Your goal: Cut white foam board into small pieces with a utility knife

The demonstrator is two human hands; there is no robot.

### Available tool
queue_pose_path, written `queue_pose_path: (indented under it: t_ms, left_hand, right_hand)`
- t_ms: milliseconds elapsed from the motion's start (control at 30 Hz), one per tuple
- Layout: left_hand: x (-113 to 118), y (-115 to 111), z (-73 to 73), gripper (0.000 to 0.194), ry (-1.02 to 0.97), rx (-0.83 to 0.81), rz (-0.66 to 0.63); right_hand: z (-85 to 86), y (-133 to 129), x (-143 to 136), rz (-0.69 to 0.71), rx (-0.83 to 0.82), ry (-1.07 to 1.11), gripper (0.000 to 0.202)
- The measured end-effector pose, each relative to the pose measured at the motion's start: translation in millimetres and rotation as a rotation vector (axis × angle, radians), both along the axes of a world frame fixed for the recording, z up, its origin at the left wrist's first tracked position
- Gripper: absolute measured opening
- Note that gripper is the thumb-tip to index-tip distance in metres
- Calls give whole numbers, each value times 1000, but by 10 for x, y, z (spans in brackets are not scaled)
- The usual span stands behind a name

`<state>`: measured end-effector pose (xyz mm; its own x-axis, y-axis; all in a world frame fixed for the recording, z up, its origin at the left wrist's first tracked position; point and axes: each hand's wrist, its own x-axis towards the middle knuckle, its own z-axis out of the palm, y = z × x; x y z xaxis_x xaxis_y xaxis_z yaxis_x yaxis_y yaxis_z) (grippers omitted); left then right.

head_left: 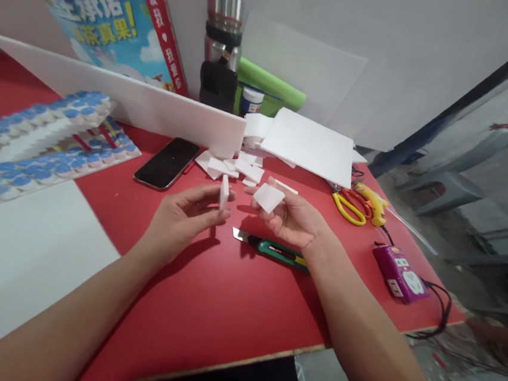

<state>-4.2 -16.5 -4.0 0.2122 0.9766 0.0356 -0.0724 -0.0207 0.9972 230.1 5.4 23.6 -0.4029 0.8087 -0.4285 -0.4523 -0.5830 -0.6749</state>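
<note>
2 hands (184,214) (295,218) hold 2 white pieces (224,192) (269,198), 1 each.

"Where does the left forearm (96,289) come in?"

"From the lower left, bare, slanting up toward the middle. The right forearm (359,314), bare too, slants in from the lower right."

"And the left hand (196,206)?"

"Pinching, its thumb (209,217) on the near side and its bent fingers (199,194) on the far side. The wrist (152,243) runs nearly straight."

"Is the right hand (294,218) pinching as well?"

"It has a light grip, fingers loosely curled. Some are partly hidden, so I can't place each one. That hand angles inward from its forearm."

"Do the hands touch?"

"No, their fingertips are near each other but apart."
</note>
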Motion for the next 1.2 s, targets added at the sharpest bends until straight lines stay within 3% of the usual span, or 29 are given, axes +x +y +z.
queue_pose_path:
  t_ms: [167, 333, 467, 700, 800, 900, 967, 1067, 1133, 1200]
  left_hand:
    - [43, -54, 2, 42, 177, 442, -28]
    - [66, -107, -24, 37, 302, 567, -15]
    - [44, -90, -49, 33, 335, 573, 11]
    - [90, -96, -66, 28, 374, 519, 29]
    - [104, -90, -53, 22, 420, 520, 95]
    - [105, -59, -73, 18, 466, 524, 207]
    - [106, -33, -105, 17, 503, 545, 279]
    - [111, -8, -146, 15, 572, 567, 321]
    - [115, -3, -150, 15, 597, 542, 301]
    - [118, -4, -138, 15, 590, 497, 256]
  right_hand:
    - [-65, -37, -55, 231, 116, -34, 35]
    - [-33, -116, -174, 318, 194, -75, 28]
    - [-4, -200, -259, 266, 231, -208, 16]
    - [-15, -256, -399, 182, 346, -562, 27]
    - [-6, -243, -364, -21, 543, -691, 29]
    - [3, -256, -328, -192, 801, -682, 39]
    - [-6, -281, -348, -202, 960, -778, 39]
    - [-49, -313, -426, -243, 1144, -1003, 20]
    - [-83, -313, -466, -244, 1221, -1051, 6]
    - [-114, -292, -472, -213, 1275, -1058, 7]
